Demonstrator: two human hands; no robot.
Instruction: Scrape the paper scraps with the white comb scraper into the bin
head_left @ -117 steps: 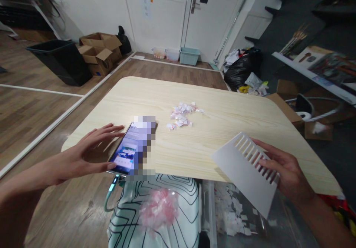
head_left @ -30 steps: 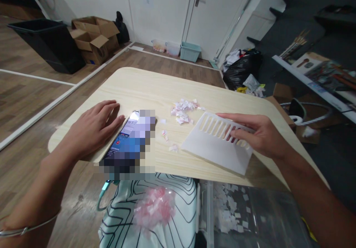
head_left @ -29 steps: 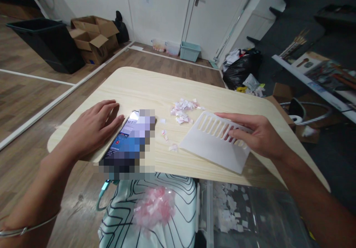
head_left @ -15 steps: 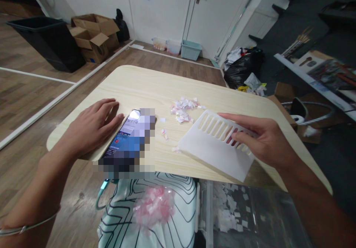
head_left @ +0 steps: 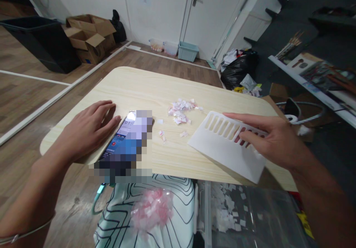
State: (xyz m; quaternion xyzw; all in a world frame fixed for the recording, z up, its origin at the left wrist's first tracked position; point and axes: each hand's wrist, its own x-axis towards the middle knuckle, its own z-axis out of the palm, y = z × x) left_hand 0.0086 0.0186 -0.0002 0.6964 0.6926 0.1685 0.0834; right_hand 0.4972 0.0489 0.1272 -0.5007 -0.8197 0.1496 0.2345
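My right hand (head_left: 268, 140) grips a white plastic scraper (head_left: 222, 148) by its slotted edge, fingers through the slots, its plain edge low over the pale wooden table (head_left: 144, 88). A small heap of white and pink paper scraps (head_left: 179, 111) lies left of the scraper, with a few stray bits nearer the front. My left hand (head_left: 87, 129) rests flat on the table with fingers stretched out, touching the left side of a phone (head_left: 122, 144) whose screen is lit.
Below the table's front edge sit a patterned bag with pink scraps (head_left: 152, 211) and a clear bin of white scraps (head_left: 236, 218). On the floor behind are cardboard boxes (head_left: 89, 36), a black bin (head_left: 41, 42) and a black rubbish bag (head_left: 239, 68).
My right hand has drawn the scraper to the right, away from the scraps. A few stray scraps now lie uncovered near the heap. My left hand stays by the phone.
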